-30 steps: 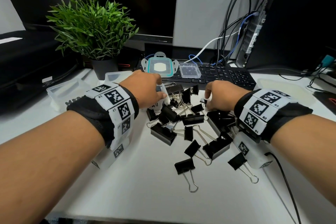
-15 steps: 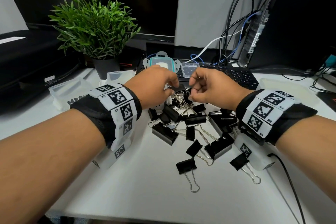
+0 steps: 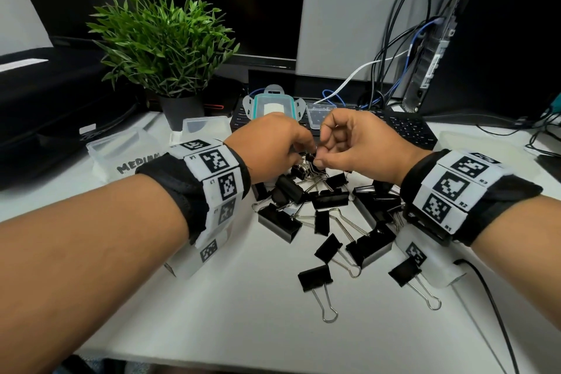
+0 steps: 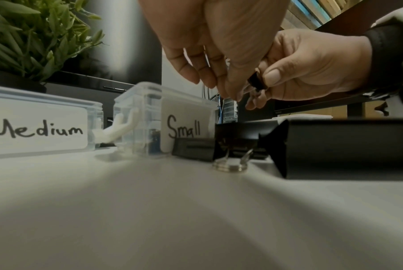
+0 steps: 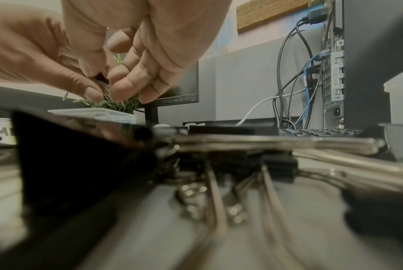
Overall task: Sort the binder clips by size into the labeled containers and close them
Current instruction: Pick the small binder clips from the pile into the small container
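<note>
Both hands are up in the middle of the head view, meeting just above the far end of the clip pile. The right hand [image 3: 361,146] has a tiny black binder clip [image 4: 256,82] pinched between thumb and fingertips, and the left hand [image 3: 267,146] has its fingertips curled in on the same clip from the other side, so both are gripping it. Below them, lower center of the frame, a heap of black binder clips [image 3: 331,215] of mixed sizes is spread over the white desk [image 3: 243,313]. In the left wrist view, the clear "Medium" container [image 4: 38,122] sits at the left edge with the "Small" container [image 4: 163,117] just right of it, both open on top. A green plant [image 3: 164,42] is upper left, and a keyboard [image 3: 403,127] sits behind the hands.
</note>
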Demonstrator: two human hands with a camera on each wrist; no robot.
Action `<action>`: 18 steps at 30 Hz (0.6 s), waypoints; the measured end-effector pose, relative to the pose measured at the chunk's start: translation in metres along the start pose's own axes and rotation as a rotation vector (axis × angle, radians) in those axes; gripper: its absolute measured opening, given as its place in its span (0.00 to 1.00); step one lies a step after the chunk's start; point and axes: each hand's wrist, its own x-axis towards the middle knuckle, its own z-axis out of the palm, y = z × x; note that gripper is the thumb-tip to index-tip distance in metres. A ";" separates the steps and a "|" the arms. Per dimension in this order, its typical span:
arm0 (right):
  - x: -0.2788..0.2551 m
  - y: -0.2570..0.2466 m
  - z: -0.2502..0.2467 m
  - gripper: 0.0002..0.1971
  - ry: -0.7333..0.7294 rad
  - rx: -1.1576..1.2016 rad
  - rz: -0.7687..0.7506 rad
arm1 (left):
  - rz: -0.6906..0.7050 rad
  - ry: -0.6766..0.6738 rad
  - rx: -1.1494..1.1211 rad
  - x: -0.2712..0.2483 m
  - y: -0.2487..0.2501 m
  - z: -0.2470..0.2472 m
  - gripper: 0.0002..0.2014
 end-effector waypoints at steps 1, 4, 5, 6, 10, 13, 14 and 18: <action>0.000 -0.001 0.000 0.15 0.000 0.005 -0.001 | 0.000 0.005 0.002 0.000 0.001 0.000 0.12; -0.001 -0.001 0.001 0.16 -0.004 0.029 0.005 | -0.002 0.015 0.000 0.001 0.003 0.000 0.09; 0.000 0.000 0.001 0.16 -0.007 0.037 0.007 | -0.006 0.008 0.003 0.001 0.003 -0.001 0.09; 0.000 0.000 0.001 0.16 -0.010 0.045 0.009 | -0.012 -0.002 0.006 0.001 0.003 -0.001 0.09; 0.000 0.001 -0.001 0.16 -0.011 0.061 0.013 | -0.015 -0.013 0.008 0.002 0.001 0.000 0.07; 0.003 0.006 -0.004 0.14 0.031 -0.041 0.028 | -0.055 0.009 0.009 0.001 0.002 0.000 0.06; 0.004 0.008 -0.005 0.14 0.062 -0.099 0.034 | -0.083 0.029 0.014 0.001 0.002 -0.001 0.05; 0.009 0.015 -0.011 0.09 0.227 -0.481 0.056 | -0.200 0.109 0.048 0.002 -0.002 -0.004 0.07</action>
